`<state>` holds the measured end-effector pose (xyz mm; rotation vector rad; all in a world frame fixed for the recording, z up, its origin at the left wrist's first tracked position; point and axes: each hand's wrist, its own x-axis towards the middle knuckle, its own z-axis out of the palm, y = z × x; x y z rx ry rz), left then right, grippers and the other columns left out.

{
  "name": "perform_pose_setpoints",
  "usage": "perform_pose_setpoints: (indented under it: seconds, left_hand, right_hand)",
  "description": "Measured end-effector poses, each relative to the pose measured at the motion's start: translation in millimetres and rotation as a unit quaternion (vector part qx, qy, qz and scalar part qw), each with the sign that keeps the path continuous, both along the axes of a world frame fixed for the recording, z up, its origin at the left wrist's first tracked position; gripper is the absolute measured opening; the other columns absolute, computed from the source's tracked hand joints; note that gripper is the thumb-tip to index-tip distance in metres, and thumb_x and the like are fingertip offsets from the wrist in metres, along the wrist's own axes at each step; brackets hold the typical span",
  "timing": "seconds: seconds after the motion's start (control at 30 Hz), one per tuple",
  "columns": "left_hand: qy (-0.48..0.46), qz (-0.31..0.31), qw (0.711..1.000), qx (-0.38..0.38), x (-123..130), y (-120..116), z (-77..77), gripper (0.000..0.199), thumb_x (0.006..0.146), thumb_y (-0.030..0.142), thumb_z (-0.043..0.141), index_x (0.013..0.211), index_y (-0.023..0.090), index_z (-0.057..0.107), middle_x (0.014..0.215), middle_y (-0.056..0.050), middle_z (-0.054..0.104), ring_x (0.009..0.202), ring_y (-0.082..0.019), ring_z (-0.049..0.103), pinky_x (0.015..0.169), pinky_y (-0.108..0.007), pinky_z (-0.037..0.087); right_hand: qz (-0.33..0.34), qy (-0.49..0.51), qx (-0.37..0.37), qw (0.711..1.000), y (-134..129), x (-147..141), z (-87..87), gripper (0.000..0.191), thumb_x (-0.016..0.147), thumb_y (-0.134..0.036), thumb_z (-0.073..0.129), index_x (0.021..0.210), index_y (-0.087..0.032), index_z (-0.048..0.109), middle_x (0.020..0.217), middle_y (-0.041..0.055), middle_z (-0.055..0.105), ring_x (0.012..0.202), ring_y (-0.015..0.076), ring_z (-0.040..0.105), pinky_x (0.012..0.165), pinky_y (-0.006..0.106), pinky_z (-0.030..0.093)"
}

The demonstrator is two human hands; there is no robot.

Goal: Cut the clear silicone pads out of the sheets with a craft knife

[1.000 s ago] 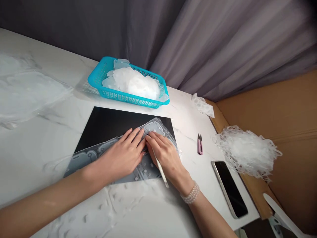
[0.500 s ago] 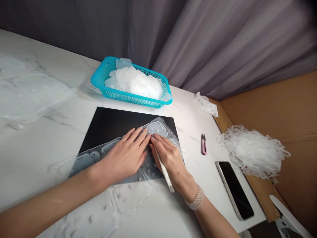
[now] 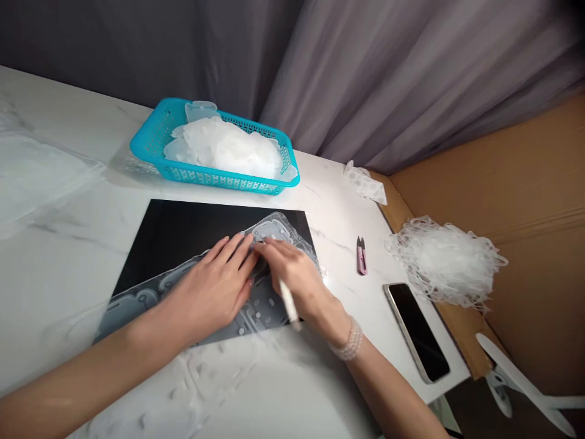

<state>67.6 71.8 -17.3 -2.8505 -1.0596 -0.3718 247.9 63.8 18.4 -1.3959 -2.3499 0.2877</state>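
A clear molded plastic sheet (image 3: 269, 229) lies across a black mat (image 3: 178, 231) on the white marbled table. Flat on the sheet rests my left hand (image 3: 212, 286), fingers spread, with nothing held in it. My right hand (image 3: 295, 274) is closed around a white pen-like tool (image 3: 287, 303), whose back end slants down toward me. The tool's tip is hidden near my right fingertips, which are beside my left fingers on the sheet. A beaded bracelet circles my right wrist.
Behind the mat stands a blue basket (image 3: 214, 177) heaped with translucent pieces. Pink snips (image 3: 361, 257) and a phone (image 3: 418, 332) lie at the right. Beyond them, a tangle of clear strips (image 3: 445, 259) sits by a cardboard box (image 3: 516, 183). Plastic sheets (image 3: 41, 177) lie at the left.
The whole view has shifted, so the table's things appear further left. My right hand has turned slightly and the tool now stands steeper, blurred by motion. My left hand still presses on the sheet.
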Motion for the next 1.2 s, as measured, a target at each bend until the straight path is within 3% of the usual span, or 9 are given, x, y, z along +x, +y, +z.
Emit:
perform_pose_setpoints:
  seconds: [0.2,0.3,0.47,0.53,0.67,0.73,0.9,1.07,1.2]
  left_hand:
    - [-0.006,0.004,1.000,0.003,0,1,-2.3,0.051,0.098,0.023,0.036,0.142,0.002,0.050,0.148,-0.025,0.049,0.140,-0.038,0.043,0.112,-0.052,0.038]
    - [-0.023,0.000,1.000,-0.014,-1,2,0.1,0.050,0.097,0.023,0.038,0.141,0.004,0.052,0.148,-0.023,0.049,0.139,-0.036,0.044,0.114,-0.053,0.036]
    - [-0.205,0.020,0.966,-0.154,1,8,30.3,0.044,0.097,0.030,0.041,0.130,0.010,0.062,0.139,-0.018,0.058,0.135,-0.033,0.047,0.114,-0.055,0.034]
    - [-0.345,0.065,0.878,-0.325,4,14,45.9,0.049,0.098,0.044,0.039,0.126,0.012,0.064,0.126,-0.016,0.066,0.121,-0.030,0.059,0.105,-0.050,0.045]
    - [-0.480,0.109,0.552,-0.673,12,26,56.0,0.064,0.092,0.066,0.042,0.110,0.012,0.071,0.098,-0.013,0.075,0.091,-0.025,0.071,0.085,-0.039,0.056]
    - [-0.490,0.123,0.503,-0.701,13,28,50.7,0.044,0.086,0.052,0.063,0.104,0.013,0.072,0.096,-0.011,0.075,0.087,-0.021,0.071,0.083,-0.033,0.056]
    - [-0.467,0.122,0.591,-0.646,14,21,42.1,0.017,0.080,0.026,0.072,0.093,0.014,0.072,0.085,-0.005,0.073,0.077,-0.014,0.068,0.074,-0.025,0.053]
    - [-0.446,0.108,0.647,-0.610,16,18,46.6,0.012,0.078,0.027,0.073,0.082,0.017,0.070,0.075,-0.002,0.071,0.069,-0.013,0.065,0.065,-0.023,0.049]
    - [-0.406,0.111,0.697,-0.581,24,23,47.7,0.022,0.076,0.036,0.075,0.086,0.017,0.073,0.076,-0.004,0.073,0.069,-0.017,0.068,0.064,-0.025,0.051]
  right_hand:
    - [-0.291,0.438,-0.084,0.846,16,110,6.3,0.015,0.093,-0.025,0.059,0.102,-0.017,0.068,0.091,0.0082,0.075,0.081,0.0197,0.076,0.080,0.033,0.062]
    - [-0.323,0.466,-0.085,0.819,13,150,19.2,0.012,0.092,-0.021,0.058,0.098,-0.016,0.067,0.082,0.0106,0.074,0.084,0.0220,0.076,0.082,0.030,0.061]
    - [-0.259,0.487,-0.063,0.832,-1,103,36.9,0.022,0.096,-0.029,0.057,0.113,-0.019,0.067,0.107,0.0129,0.075,0.105,0.0234,0.073,0.096,0.036,0.057]
    - [-0.200,0.435,-0.046,0.877,-12,68,43.2,0.022,0.096,-0.033,0.058,0.112,-0.023,0.069,0.116,0.0096,0.074,0.109,0.0241,0.071,0.098,0.041,0.056]
    - [-0.036,0.277,-0.101,0.955,-36,30,52.3,0.028,0.099,-0.043,0.053,0.116,-0.028,0.071,0.116,0.0046,0.075,0.107,0.0240,0.071,0.092,0.042,0.057]
    - [-0.041,0.311,-0.101,0.944,-37,29,52.0,0.038,0.103,-0.049,0.040,0.114,-0.026,0.069,0.104,0.0051,0.078,0.098,0.0234,0.075,0.090,0.043,0.057]
    - [-0.216,0.347,-0.044,0.912,-11,44,36.6,0.037,0.098,-0.047,0.050,0.070,-0.022,0.047,0.066,0.0012,0.066,0.077,0.0199,0.071,0.069,0.031,0.050]
    - [-0.171,0.385,-0.185,0.888,1,40,24.8,0.045,0.080,-0.032,0.071,0.068,-0.024,0.029,0.058,-0.0101,0.035,0.055,0.0096,0.047,0.052,0.023,0.031]
    - [-0.154,0.439,-0.175,0.868,-7,25,26.6,0.040,0.080,-0.026,0.067,0.068,-0.024,0.029,0.062,-0.0066,0.049,0.066,0.0126,0.056,0.060,0.024,0.038]
